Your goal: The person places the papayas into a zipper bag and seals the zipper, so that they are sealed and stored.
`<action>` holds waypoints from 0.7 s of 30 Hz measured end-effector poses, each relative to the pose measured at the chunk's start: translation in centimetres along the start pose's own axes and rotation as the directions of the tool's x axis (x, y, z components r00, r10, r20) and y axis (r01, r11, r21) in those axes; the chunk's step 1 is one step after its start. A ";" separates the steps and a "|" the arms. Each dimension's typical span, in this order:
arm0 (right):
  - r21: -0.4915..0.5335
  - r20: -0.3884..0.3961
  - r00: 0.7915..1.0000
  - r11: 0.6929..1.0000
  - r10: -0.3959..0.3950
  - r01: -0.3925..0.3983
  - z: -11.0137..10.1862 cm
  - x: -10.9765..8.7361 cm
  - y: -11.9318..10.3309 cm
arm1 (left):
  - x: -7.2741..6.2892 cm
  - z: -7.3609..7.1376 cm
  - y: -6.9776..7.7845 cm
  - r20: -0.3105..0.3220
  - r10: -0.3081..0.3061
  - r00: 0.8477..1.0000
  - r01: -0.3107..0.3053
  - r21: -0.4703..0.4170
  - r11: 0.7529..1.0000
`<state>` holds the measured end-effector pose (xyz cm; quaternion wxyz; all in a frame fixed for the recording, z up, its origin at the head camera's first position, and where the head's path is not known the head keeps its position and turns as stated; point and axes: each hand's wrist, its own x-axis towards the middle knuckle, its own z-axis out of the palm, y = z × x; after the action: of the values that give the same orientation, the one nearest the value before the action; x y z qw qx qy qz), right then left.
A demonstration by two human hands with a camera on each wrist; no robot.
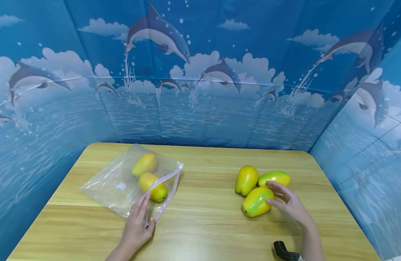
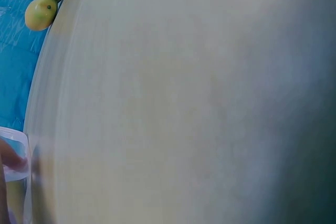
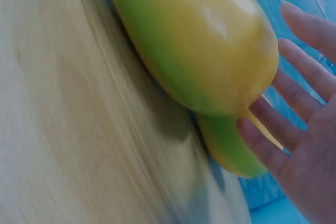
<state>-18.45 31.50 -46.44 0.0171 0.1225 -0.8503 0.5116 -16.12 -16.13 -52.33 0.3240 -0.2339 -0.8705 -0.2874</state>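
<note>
A clear zip-lock bag (image 1: 109, 185) lies on the left of the table with two yellow-green mangoes inside, an upper mango (image 1: 145, 164) and a lower mango (image 1: 158, 192) near its mouth. My left hand (image 1: 136, 224) holds the bag's lip at the mouth, its fingers on the upper side and its thumb at the lower corner. On the right, three mangoes lie grouped: a left mango (image 1: 246, 180), a back mango (image 1: 278, 177) and a front mango (image 1: 257, 202). Beside the front mango is my right hand (image 1: 290, 204), fingers spread and not closed around it.
The wooden table (image 1: 207, 232) has rounded far corners. Behind it and along the sides hangs a blue curtain (image 1: 203, 116) printed with dolphins. A black mount (image 1: 283, 251) sits by the right wrist.
</note>
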 end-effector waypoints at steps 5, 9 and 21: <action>0.011 0.047 0.999 1.000 0.002 -0.003 -0.1 -0.3 0.7 | 0.0 0.0 0.1 0.011 -0.008 1.000 0.008 0.002 1.000; 0.007 0.064 0.998 1.000 -0.016 0.016 -0.1 -0.5 0.9 | 0.0 -0.1 0.2 0.026 -0.018 1.000 0.018 0.010 1.000; -0.029 0.097 0.994 0.998 -0.056 0.060 -0.1 -0.6 1.7 | 0.0 -0.1 0.1 0.006 -0.006 1.000 0.006 -0.001 1.000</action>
<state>-18.23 32.43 -47.96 -0.0070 0.1713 -0.8543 0.4907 -16.05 -16.12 -52.27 0.3203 -0.2322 -0.8720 -0.2882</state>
